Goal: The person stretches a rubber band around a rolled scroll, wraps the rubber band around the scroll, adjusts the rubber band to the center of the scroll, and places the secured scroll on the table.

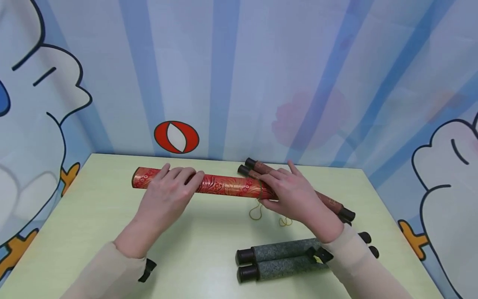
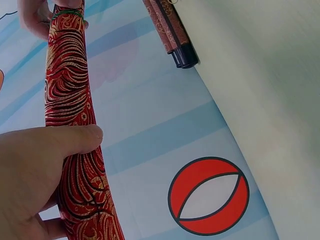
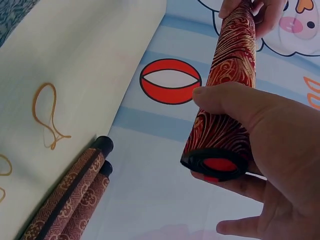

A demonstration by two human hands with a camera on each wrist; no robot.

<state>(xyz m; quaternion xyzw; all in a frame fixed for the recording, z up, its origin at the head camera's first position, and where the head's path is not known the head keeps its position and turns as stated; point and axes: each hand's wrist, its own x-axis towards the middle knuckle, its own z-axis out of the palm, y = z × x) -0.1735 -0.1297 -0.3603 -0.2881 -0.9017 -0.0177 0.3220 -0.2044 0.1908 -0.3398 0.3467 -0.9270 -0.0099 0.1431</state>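
Note:
A red roll [image 1: 229, 185] with a gold swirl pattern is held up above the table, lying almost level across the head view. My left hand [image 1: 168, 197] grips it near its left part, thumb on one side as the left wrist view shows. Around its right end my right hand [image 1: 291, 193] holds on, fingers passing underneath in the right wrist view. That end [image 3: 217, 164] is hollow, with dark rolled edges and red inside. A thin green band [image 2: 70, 11] circles the roll close to the right hand.
Two brown patterned scrolls [image 1: 330, 203] with black end knobs lie behind the right hand. Nearer, two grey speckled scrolls [image 1: 284, 249] lie side by side, partly under the right forearm. Thin yellow loops [image 1: 255, 212] rest on the pale table [image 1: 93, 216]. A printed cloth [image 1: 186, 83] stands behind.

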